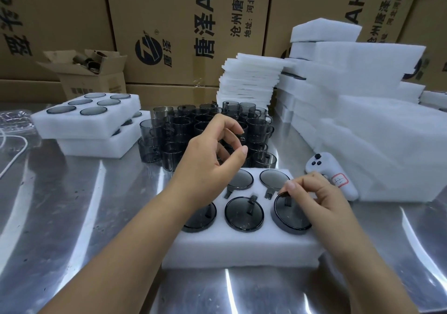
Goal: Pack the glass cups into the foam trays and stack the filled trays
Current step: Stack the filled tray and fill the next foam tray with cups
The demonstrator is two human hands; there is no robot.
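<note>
Glass cups stand in a loose dark cluster on the table just behind the foam tray I am filling. Five of its pockets show cups set upside down. The back-left pocket is hidden behind my left hand, so I cannot tell if it is filled. My right hand pinches the far rim of the front-right cup between thumb and fingertips, and to my eye that cup sits a touch proud of the foam. My left hand hovers over the cluster with fingers loosely curled, holding nothing I can see. To do this step well I would press the cup down evenly, so that its handle drops into the slot and its base lies level with its neighbours, never forcing the glass in at a tilt. Two filled trays sit stacked at the far left, well apart
</note>
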